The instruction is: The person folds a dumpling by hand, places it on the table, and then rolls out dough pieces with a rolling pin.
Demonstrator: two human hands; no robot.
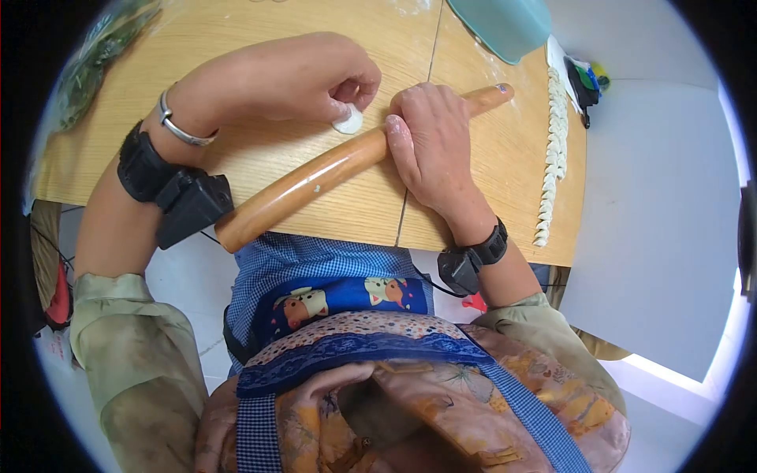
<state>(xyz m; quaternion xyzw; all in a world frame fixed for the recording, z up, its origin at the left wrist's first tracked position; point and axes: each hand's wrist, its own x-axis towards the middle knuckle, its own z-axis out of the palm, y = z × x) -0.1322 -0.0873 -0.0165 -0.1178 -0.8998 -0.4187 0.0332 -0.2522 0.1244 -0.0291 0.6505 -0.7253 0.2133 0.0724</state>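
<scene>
A small flat white disc of dough [348, 121] is pinched between the thumb and fingers of my left hand [352, 83], at the table's middle. A thick wooden rolling pin [315, 180] lies slantwise across the table near its front edge. My right hand [432, 135] wraps over the pin's right part, its thumb along the near side and flour on the skin. The dough disc sits just beyond the pin, close to it. My left fingers are curled and partly hidden by the hand itself.
A teal basin [509, 27] stands at the back right of the wooden table [260, 158]. Along the right edge runs a row of overlapping white dough pieces [554, 150]. Dark green leaves in a plastic bag [87, 75] lie at the far left. Flour dusts the tabletop.
</scene>
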